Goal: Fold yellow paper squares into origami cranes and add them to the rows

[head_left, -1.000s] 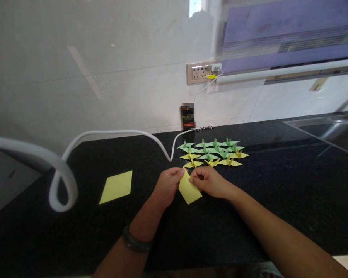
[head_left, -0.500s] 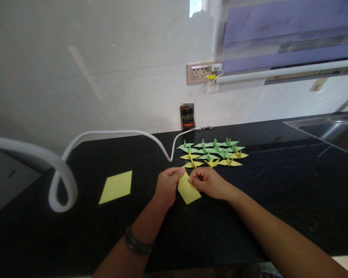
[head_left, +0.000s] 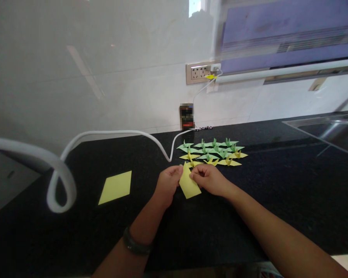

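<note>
My left hand (head_left: 167, 183) and my right hand (head_left: 209, 179) both pinch a folded yellow paper (head_left: 188, 186) just above the black counter (head_left: 278, 193). The left fingers grip its left edge near the top, the right fingers its upper right edge. Just beyond the hands lie several folded paper cranes (head_left: 211, 152), green and yellow, in rows. A flat yellow paper square (head_left: 116, 187) lies on the counter to the left. A dark band sits on my left wrist.
A thick white cable (head_left: 60, 177) loops at the left and runs across the counter toward a wall socket (head_left: 198, 73). A small dark device (head_left: 187, 116) leans against the wall. A sink (head_left: 327, 129) lies at the far right.
Both hands have drawn slightly closer together and moved a little away from me; the yellow paper now stands more upright between them.
</note>
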